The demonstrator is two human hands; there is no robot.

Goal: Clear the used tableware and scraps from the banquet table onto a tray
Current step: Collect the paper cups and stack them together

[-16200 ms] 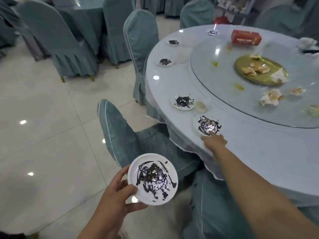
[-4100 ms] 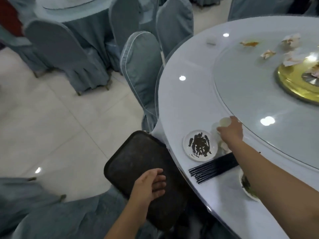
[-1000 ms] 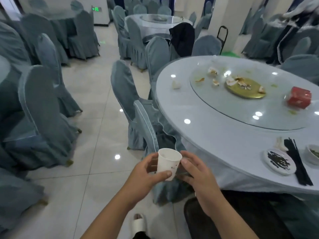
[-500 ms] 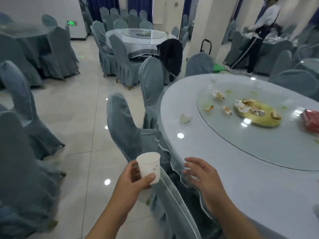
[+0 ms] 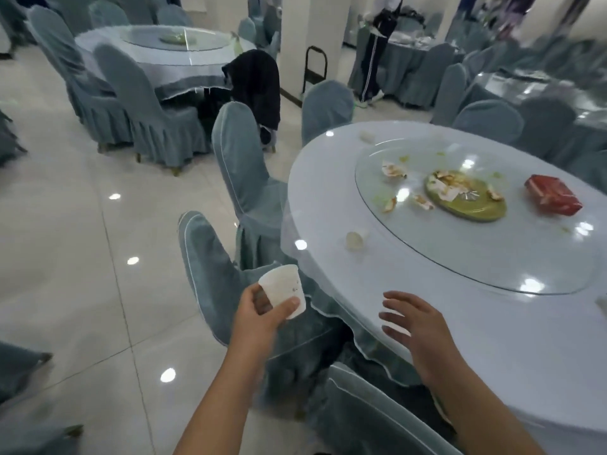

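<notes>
Banquet table (image 5: 328,198): round, pale cloth.
Glass turntable (image 5: 492,257): centred on the table, strewn with scraps (image 5: 392,169).
Right hand (image 5: 417,326): above the table's near edge, fingers spread, holding nothing.
Left hand (image 5: 259,318): off the table's near edge, fingers curled round 1 paper cup (image 5: 282,290) (white, tilted).
Tipped cup (image 5: 354,239): on its side on the table, beside the turntable.

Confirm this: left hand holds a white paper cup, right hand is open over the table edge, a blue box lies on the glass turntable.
Wrong colour: the head view shows the box on the glass turntable is red, not blue. The rest stands: the left hand holds the white paper cup and the right hand is open over the table edge.
</notes>
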